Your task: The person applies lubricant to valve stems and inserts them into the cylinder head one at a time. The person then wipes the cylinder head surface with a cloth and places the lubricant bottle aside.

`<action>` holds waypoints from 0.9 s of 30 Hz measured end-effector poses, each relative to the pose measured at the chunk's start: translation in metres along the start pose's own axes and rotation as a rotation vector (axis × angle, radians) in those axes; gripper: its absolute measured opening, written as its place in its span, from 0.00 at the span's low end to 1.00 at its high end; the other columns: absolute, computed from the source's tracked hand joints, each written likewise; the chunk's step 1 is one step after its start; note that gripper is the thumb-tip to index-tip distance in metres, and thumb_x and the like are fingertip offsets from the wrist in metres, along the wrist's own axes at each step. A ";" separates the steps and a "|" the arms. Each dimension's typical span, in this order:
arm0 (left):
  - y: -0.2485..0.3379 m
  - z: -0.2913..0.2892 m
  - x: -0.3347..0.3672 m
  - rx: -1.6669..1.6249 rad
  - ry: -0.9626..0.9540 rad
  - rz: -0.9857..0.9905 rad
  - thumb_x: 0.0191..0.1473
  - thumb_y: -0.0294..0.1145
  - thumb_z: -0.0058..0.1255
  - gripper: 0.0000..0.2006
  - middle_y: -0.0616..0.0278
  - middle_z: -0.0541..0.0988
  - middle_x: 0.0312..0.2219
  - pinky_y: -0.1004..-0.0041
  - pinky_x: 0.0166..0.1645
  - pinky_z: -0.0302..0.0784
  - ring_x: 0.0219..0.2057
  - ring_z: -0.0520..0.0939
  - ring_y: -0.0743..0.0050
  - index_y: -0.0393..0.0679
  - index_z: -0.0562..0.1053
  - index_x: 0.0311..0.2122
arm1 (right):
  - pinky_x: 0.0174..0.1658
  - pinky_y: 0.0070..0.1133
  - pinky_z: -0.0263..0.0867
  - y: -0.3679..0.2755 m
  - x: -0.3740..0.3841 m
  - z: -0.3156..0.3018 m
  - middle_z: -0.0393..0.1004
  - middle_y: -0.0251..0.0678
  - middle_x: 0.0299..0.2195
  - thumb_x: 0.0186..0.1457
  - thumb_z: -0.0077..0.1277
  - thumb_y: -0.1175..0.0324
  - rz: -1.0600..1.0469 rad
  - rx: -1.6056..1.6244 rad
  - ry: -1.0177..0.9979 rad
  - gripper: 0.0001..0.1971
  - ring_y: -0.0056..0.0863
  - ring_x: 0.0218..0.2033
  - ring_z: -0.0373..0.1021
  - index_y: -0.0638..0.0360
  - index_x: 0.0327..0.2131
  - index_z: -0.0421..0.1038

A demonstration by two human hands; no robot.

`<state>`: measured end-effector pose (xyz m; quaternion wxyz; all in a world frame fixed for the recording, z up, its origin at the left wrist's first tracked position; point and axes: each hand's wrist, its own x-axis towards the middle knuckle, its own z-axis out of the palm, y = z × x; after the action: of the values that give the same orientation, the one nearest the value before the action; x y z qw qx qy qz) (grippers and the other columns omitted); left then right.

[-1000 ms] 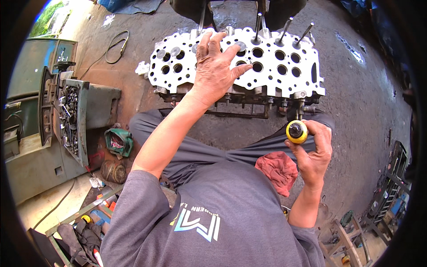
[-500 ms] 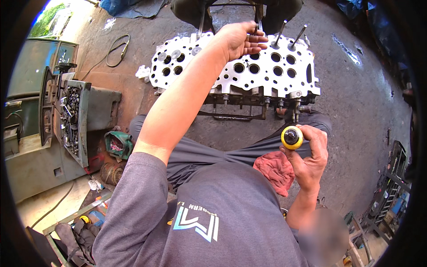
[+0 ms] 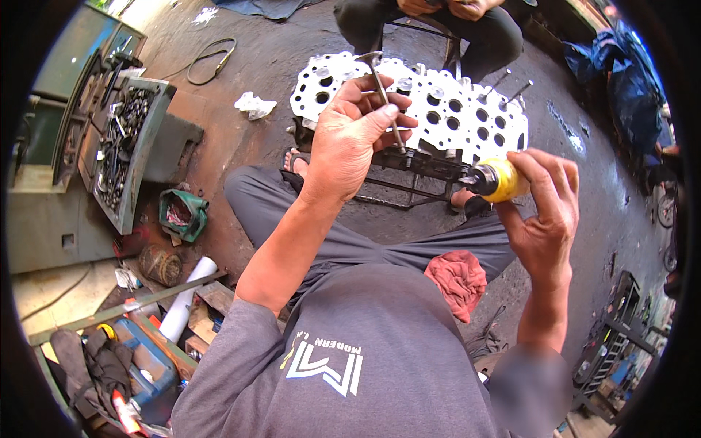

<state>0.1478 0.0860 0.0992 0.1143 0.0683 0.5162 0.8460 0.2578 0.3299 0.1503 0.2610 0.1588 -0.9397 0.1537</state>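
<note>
An engine valve [image 3: 386, 102] is pinched between the thumb and fingers of my left hand [image 3: 347, 142]. Its flat head points up and away, and its thin stem slants down toward me. Behind it lies a pale cylinder head [image 3: 467, 135] with rows of round dark holes. Two more valves [image 3: 520, 95] stand stem-up at its far right end. My right hand [image 3: 548, 204] is wrapped round a yellow bottle [image 3: 505, 180], tipped so that its black cap points left toward the cylinder head's near edge. Whether anything comes out of the bottle I cannot tell.
A co-worker's hands [image 3: 451, 7] show beyond the cylinder head. To the left, a metal tray [image 3: 135, 197] holds many small parts, with a green container [image 3: 191, 226] nearby. A red rag [image 3: 456, 281] lies on my lap. A hose [image 3: 212, 62] curls on the floor.
My left hand has drawn back from the cylinder head's far side and now holds the valve up. The bottle has risen and tilted to the left. A co-worker's hands have come into view.
</note>
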 end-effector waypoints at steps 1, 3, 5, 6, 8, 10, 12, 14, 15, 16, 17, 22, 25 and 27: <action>0.004 -0.003 -0.004 -0.041 0.022 -0.020 0.67 0.27 0.50 0.15 0.54 0.82 0.37 0.68 0.44 0.88 0.38 0.87 0.64 0.36 0.69 0.57 | 0.49 0.31 0.68 -0.004 0.013 -0.003 0.78 0.36 0.43 0.35 0.69 0.79 -0.055 -0.042 -0.028 0.28 0.38 0.45 0.71 0.57 0.47 0.78; 0.013 -0.009 -0.008 -0.102 0.008 -0.030 0.67 0.30 0.52 0.12 0.56 0.82 0.38 0.68 0.43 0.89 0.39 0.86 0.66 0.36 0.74 0.51 | 0.50 0.32 0.68 -0.014 0.037 -0.008 0.77 0.36 0.45 0.35 0.68 0.81 -0.166 -0.124 -0.069 0.29 0.40 0.45 0.71 0.56 0.48 0.77; 0.024 -0.014 -0.012 -0.113 0.023 -0.069 0.66 0.32 0.54 0.11 0.57 0.81 0.38 0.69 0.42 0.89 0.39 0.86 0.67 0.36 0.77 0.48 | 0.50 0.32 0.68 -0.024 0.057 -0.015 0.77 0.34 0.46 0.36 0.68 0.80 -0.281 -0.219 -0.081 0.29 0.39 0.46 0.70 0.56 0.48 0.77; 0.028 -0.015 -0.015 -0.118 0.006 -0.013 0.66 0.35 0.55 0.12 0.58 0.82 0.36 0.71 0.43 0.88 0.38 0.86 0.71 0.36 0.78 0.46 | 0.51 0.32 0.67 -0.029 0.066 -0.020 0.77 0.32 0.47 0.37 0.68 0.80 -0.342 -0.267 -0.108 0.29 0.38 0.46 0.70 0.55 0.49 0.77; 0.037 -0.018 -0.019 -0.043 0.011 -0.030 0.66 0.35 0.55 0.13 0.59 0.82 0.35 0.71 0.43 0.87 0.37 0.85 0.72 0.36 0.78 0.46 | 0.53 0.32 0.67 -0.038 0.078 -0.027 0.77 0.32 0.46 0.36 0.68 0.80 -0.429 -0.333 -0.115 0.29 0.37 0.47 0.71 0.55 0.48 0.77; 0.044 -0.021 -0.022 -0.042 -0.012 -0.012 0.65 0.35 0.56 0.12 0.60 0.83 0.35 0.73 0.45 0.84 0.35 0.84 0.75 0.36 0.78 0.46 | 0.54 0.32 0.67 -0.047 0.088 -0.030 0.77 0.32 0.45 0.34 0.69 0.81 -0.502 -0.371 -0.119 0.30 0.36 0.47 0.71 0.56 0.47 0.78; 0.049 -0.024 -0.022 0.002 -0.019 -0.022 0.65 0.35 0.57 0.12 0.61 0.83 0.35 0.74 0.45 0.83 0.36 0.84 0.76 0.36 0.79 0.46 | 0.55 0.32 0.67 -0.056 0.095 -0.034 0.78 0.32 0.45 0.33 0.69 0.82 -0.549 -0.380 -0.131 0.30 0.36 0.48 0.71 0.57 0.47 0.79; 0.050 -0.025 -0.023 -0.074 0.006 0.001 0.59 0.33 0.64 0.11 0.65 0.84 0.32 0.80 0.43 0.77 0.33 0.81 0.82 0.36 0.82 0.42 | 0.56 0.33 0.67 -0.063 0.101 -0.037 0.78 0.33 0.45 0.32 0.69 0.82 -0.591 -0.407 -0.129 0.30 0.36 0.48 0.71 0.57 0.47 0.79; 0.051 -0.026 -0.024 -0.075 -0.003 0.001 0.59 0.33 0.64 0.11 0.65 0.84 0.32 0.80 0.44 0.77 0.33 0.81 0.82 0.36 0.82 0.42 | 0.56 0.33 0.67 -0.066 0.103 -0.037 0.78 0.33 0.45 0.32 0.68 0.82 -0.606 -0.397 -0.126 0.30 0.36 0.48 0.71 0.57 0.47 0.79; 0.051 -0.028 -0.024 -0.074 -0.014 0.001 0.59 0.33 0.64 0.11 0.65 0.84 0.32 0.80 0.44 0.77 0.33 0.81 0.82 0.36 0.82 0.42 | 0.57 0.33 0.67 -0.069 0.105 -0.038 0.78 0.33 0.46 0.33 0.68 0.82 -0.625 -0.417 -0.129 0.30 0.36 0.49 0.71 0.57 0.47 0.79; 0.051 -0.029 -0.024 -0.072 -0.020 0.000 0.59 0.33 0.64 0.11 0.65 0.84 0.32 0.80 0.44 0.77 0.33 0.81 0.82 0.36 0.82 0.42 | 0.57 0.34 0.67 -0.071 0.106 -0.038 0.78 0.33 0.46 0.33 0.68 0.83 -0.622 -0.422 -0.144 0.30 0.37 0.49 0.71 0.57 0.47 0.79; 0.052 -0.030 -0.029 -0.029 -0.058 -0.014 0.62 0.35 0.61 0.12 0.64 0.84 0.36 0.79 0.46 0.78 0.35 0.83 0.81 0.37 0.81 0.45 | 0.56 0.34 0.67 -0.077 0.109 -0.038 0.78 0.33 0.46 0.33 0.66 0.83 -0.648 -0.434 -0.179 0.29 0.37 0.49 0.71 0.57 0.46 0.79; 0.052 -0.027 -0.034 -0.023 -0.075 -0.034 0.63 0.36 0.59 0.12 0.64 0.84 0.37 0.78 0.47 0.79 0.37 0.84 0.80 0.38 0.80 0.46 | 0.55 0.33 0.68 -0.076 0.116 -0.036 0.78 0.33 0.45 0.34 0.66 0.83 -0.663 -0.412 -0.143 0.29 0.38 0.48 0.72 0.58 0.46 0.78; 0.052 -0.025 -0.036 -0.034 -0.083 -0.044 0.63 0.36 0.59 0.12 0.63 0.85 0.37 0.78 0.47 0.79 0.36 0.84 0.80 0.38 0.80 0.46 | 0.53 0.32 0.69 -0.073 0.126 -0.035 0.78 0.34 0.45 0.35 0.66 0.83 -0.691 -0.449 -0.098 0.29 0.37 0.47 0.72 0.58 0.47 0.78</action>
<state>0.1709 0.0323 0.1341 0.1552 0.0902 0.4979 0.8484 0.1981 0.2500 0.2623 0.2803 0.4111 -0.8526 -0.1597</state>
